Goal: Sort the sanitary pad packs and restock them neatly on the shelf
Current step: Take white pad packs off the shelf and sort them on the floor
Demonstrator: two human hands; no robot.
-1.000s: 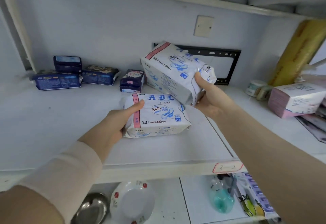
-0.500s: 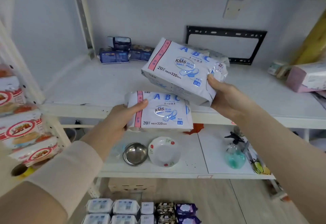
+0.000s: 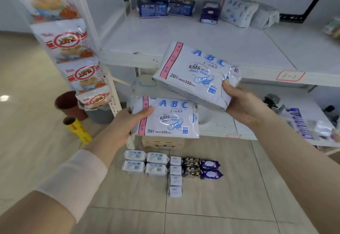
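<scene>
The left hand [image 3: 127, 125] gripped one white ABC pack, the left pack [image 3: 171, 121], by its left end, thumb laid across the pink stripe. The right hand [image 3: 242, 104] gripped a matching one, the right pack [image 3: 195, 73], by its right end, thumb on top. Both were in the air in front of the shelf [image 3: 184, 38]. The right pack was higher and tilted, level with the shelf's front edge, and the left pack hung below that edge. Their near corners came close, though I could not tell whether they touched. Along the shelf's back edge stood the stocked goods: blue packs [image 3: 152, 10] toward the back left corner with one stacked on top, a purple pack [image 3: 209, 13] to their right, then two white packs [image 3: 237, 10] leaning beside it. On the floor [image 3: 220, 206] below, the sorted rows [image 3: 173, 169] lay grouped by kind, with four white ones in a square at the left, a column of four small white ones, two dark patterned ones, and two purple ones at the right. By that showing the sorting looked nearly finished, while the restocking seemed well short of half done. The two held packs and all twelve on the floor were not yet on the shelf.
</scene>
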